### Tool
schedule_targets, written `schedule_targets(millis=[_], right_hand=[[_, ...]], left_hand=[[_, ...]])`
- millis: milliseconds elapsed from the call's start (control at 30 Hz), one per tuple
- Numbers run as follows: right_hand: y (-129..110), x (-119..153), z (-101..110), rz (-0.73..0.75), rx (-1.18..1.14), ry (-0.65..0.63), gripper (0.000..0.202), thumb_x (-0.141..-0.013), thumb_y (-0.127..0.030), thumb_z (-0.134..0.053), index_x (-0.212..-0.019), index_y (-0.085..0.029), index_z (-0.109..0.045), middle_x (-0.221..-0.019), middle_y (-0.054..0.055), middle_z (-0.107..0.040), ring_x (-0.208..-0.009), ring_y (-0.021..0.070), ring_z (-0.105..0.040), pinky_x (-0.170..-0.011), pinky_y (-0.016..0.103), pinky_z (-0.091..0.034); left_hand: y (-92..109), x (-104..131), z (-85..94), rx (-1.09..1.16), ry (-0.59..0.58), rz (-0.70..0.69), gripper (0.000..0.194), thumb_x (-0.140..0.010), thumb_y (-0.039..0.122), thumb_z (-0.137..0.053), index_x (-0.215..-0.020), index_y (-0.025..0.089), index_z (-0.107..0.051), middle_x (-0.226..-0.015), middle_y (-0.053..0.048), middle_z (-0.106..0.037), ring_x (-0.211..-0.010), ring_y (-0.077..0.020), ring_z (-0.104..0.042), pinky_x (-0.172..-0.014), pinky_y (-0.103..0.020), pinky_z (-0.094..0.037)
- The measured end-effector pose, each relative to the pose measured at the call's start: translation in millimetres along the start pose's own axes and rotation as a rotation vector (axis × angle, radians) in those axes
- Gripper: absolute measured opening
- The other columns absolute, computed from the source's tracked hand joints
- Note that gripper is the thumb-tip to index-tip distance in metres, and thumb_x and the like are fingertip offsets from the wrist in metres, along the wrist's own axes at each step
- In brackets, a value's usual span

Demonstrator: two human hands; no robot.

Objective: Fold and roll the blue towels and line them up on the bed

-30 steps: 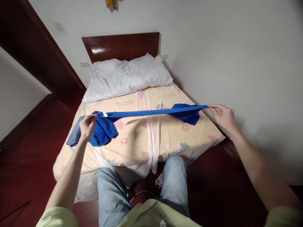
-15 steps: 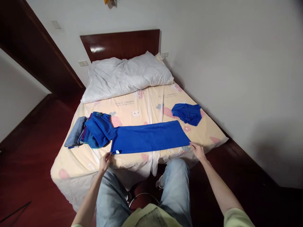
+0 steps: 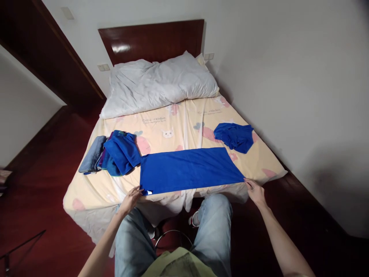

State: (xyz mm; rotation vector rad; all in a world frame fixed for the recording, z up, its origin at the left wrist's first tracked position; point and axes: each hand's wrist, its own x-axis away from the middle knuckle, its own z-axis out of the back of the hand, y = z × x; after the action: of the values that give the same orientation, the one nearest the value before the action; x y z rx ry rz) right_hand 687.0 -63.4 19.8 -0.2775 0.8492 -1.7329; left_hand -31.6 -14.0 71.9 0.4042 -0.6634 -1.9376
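Observation:
A long rectangle of blue cloth (image 3: 190,169) lies spread across the near part of the bed, with a small white label at its near left corner. I cannot make out what kind of article it is. My left hand (image 3: 132,199) pinches that labelled corner at the bed's front edge. At the opposite end, the near right corner is held between the fingers of my right hand (image 3: 256,191). The cloth's far edge rests flat on the sheet. Its left end touches or nearly touches a loosely folded blue garment (image 3: 122,152).
Folded jeans (image 3: 93,154) lie at the bed's left side, beside the blue garment. A crumpled blue cloth (image 3: 235,136) sits near the right edge. White pillows (image 3: 161,82) lean against the wooden headboard (image 3: 155,40). The patterned sheet (image 3: 155,134) covers the bed.
My right hand has moved outward to the right and my left hand slightly right with the corners they hold. The near edge now sits a little lower in view, and the view itself has shifted.

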Motion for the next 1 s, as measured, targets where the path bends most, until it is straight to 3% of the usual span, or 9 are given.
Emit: schedule_targets(millis=[167, 300, 433, 567, 733, 867, 1000], right_hand=[[17.3, -3.5, 1.2, 0.116, 0.105, -0.029, 0.028, -0.084, -0.038, -0.05, -0.084, -0.02, -0.072, -0.106, 0.012, -0.076, -0.102, 0.0294, -0.071, -0.097, 0.046, -0.055], [-12.7, -26.3, -5.6, 0.28, 0.22, -0.087, 0.029, -0.089, -0.034, -0.05, -0.099, -0.019, -0.073, -0.121, 0.011, -0.072, -0.126, 0.0311, -0.058, -0.11, 0.052, -0.044], [-54.2, -59.0, -38.9, 0.3, 0.186, -0.114, 0.04, -0.096, -0.037, -0.044, -0.122, -0.017, -0.067, -0.134, 0.013, -0.064, -0.133, 0.0287, -0.053, -0.113, 0.05, -0.042], [-65.6, -85.9, -81.4, 0.252, 0.147, -0.196, 0.046, -0.098, -0.042, -0.04, -0.127, -0.016, -0.064, -0.139, 0.014, -0.06, -0.137, 0.0295, -0.049, -0.114, 0.051, -0.041], [-48.1, -104.8, -107.0, 0.172, 0.147, -0.184, 0.049, -0.098, -0.043, -0.038, -0.13, -0.014, -0.062, -0.139, 0.016, -0.06, -0.137, 0.0301, -0.049, -0.114, 0.052, -0.04], [-34.9, -114.6, -107.8, 0.151, 0.185, -0.179, 0.049, -0.098, -0.04, -0.037, -0.133, -0.015, -0.06, -0.143, 0.016, -0.056, -0.14, 0.0293, -0.046, -0.116, 0.052, -0.038], [-28.9, -126.6, -104.4, 0.115, 0.255, -0.234, 0.049, -0.097, -0.038, -0.038, -0.135, -0.014, -0.059, -0.148, 0.016, -0.051, -0.142, 0.0295, -0.042, -0.118, 0.052, -0.035]], left_hand=[[-0.1, -18.4, 4.3, -0.157, -0.072, -0.095, 0.031, -0.096, 0.038, -0.046, -0.099, 0.024, -0.073, -0.123, -0.007, -0.071, -0.126, -0.0273, -0.056, -0.106, -0.048, -0.049], [-3.5, -68.6, -1.4, -0.18, 0.07, -0.049, 0.038, -0.099, 0.041, -0.039, -0.116, 0.021, -0.067, -0.135, -0.01, -0.063, -0.131, -0.0262, -0.052, -0.112, -0.047, -0.043], [-15.1, -140.1, -18.5, -0.236, 0.211, 0.065, 0.048, -0.098, 0.041, -0.037, -0.131, 0.011, -0.055, -0.151, -0.02, -0.045, -0.143, -0.033, -0.039, -0.117, -0.054, -0.035], [-29.7, -187.5, -31.7, -0.296, 0.356, 0.206, 0.057, -0.096, 0.036, -0.035, -0.139, 0.001, -0.046, -0.151, -0.029, -0.04, -0.148, -0.0389, -0.027, -0.117, -0.061, -0.028], [-47.1, -182.8, -26.6, -0.39, 0.382, 0.213, 0.063, -0.097, 0.038, -0.03, -0.145, -0.002, -0.039, -0.15, -0.028, -0.042, -0.149, -0.0369, -0.026, -0.119, -0.059, -0.023], [-60.1, -161.2, -12.7, -0.448, 0.36, 0.218, 0.061, -0.098, 0.041, -0.031, -0.143, 0.003, -0.047, -0.148, -0.024, -0.047, -0.148, -0.0362, -0.029, -0.119, -0.056, -0.026], [-67.6, -147.6, -5.0, -0.474, 0.405, 0.29, 0.066, -0.096, 0.044, -0.033, -0.141, -0.001, -0.048, -0.147, -0.027, -0.047, -0.147, -0.0394, -0.028, -0.114, -0.056, -0.033]])
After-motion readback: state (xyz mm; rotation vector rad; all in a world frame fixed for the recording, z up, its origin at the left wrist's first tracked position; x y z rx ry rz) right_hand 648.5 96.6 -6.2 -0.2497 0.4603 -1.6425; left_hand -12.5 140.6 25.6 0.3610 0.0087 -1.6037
